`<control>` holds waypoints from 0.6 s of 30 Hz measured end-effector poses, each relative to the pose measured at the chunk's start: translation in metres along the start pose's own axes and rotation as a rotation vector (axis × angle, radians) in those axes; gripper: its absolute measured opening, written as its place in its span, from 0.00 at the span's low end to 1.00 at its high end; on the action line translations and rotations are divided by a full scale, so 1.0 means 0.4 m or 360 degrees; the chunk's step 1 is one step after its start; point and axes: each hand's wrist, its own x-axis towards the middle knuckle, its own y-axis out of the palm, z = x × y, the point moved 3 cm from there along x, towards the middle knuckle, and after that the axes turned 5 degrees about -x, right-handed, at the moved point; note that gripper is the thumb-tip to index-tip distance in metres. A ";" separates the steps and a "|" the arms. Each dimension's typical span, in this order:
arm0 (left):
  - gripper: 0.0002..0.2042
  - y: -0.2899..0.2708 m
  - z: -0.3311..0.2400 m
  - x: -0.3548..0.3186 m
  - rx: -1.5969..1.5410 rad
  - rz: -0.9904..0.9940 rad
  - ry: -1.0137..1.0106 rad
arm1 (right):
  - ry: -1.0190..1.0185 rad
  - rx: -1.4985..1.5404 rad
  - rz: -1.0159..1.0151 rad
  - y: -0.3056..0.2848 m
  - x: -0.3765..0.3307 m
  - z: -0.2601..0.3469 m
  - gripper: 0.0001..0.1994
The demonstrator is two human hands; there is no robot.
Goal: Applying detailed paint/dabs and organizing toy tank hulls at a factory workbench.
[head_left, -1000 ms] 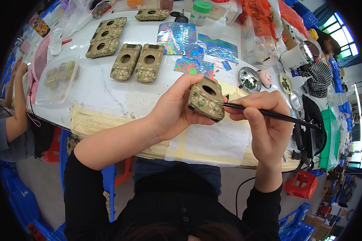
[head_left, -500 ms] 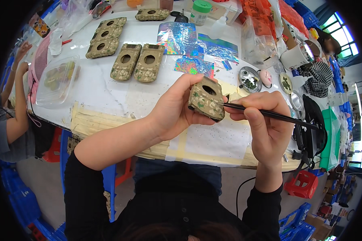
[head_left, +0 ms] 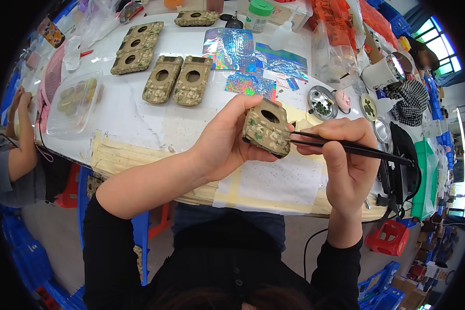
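Note:
My left hand (head_left: pixel 216 142) is closed around a camouflage model tank hull (head_left: pixel 261 135), thumb along its far edge and fingers beneath. The hull has a round hole in its top and is held tilted above the table. In my right hand (head_left: pixel 349 170) is a pair of black tweezers (head_left: pixel 369 149), pinched between thumb and fingers. Their fine tips are at the hull's right side; I cannot tell whether they touch it or carry anything. Beneath both hands lies white paper (head_left: pixel 274 183) with small dark specks.
More camouflage hulls (head_left: pixel 192 85) stand at the left and back. Shiny holographic sheets (head_left: pixel 227 49) lie mid-table. Right of them sit a metal dish (head_left: pixel 315 95) of dark green bits and a white squeeze bottle (head_left: pixel 283 35). A clear plastic box (head_left: pixel 70 124) and another person's arm (head_left: pixel 23 150) are left.
The tweezer tips have drawn slightly to the right, from the hull's top to its right side. The other person's hands at left have moved lower. My left hand has hardly moved.

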 end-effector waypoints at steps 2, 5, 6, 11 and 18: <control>0.22 0.001 -0.001 0.001 -0.0001 0.0012 0.0002 | -0.0018 0.0099 -0.0100 -0.004 -0.008 0.000 0.07; 0.22 0.006 -0.007 -0.002 0.0003 0.0020 -0.0007 | -0.0071 0.0021 -0.0124 -0.032 -0.023 0.007 0.07; 0.22 0.009 -0.007 -0.004 0.0007 -0.0001 -0.0010 | -0.0064 -0.0135 -0.0195 -0.039 -0.031 0.009 0.07; 0.21 0.011 -0.008 -0.001 0.0023 -0.0019 -0.0003 | -0.0173 -0.1167 -0.0412 -0.088 -0.061 0.003 0.02; 0.21 0.012 -0.012 0.001 0.0049 -0.0031 0.0055 | -0.0048 -0.1760 -0.0333 -0.088 -0.080 -0.047 0.08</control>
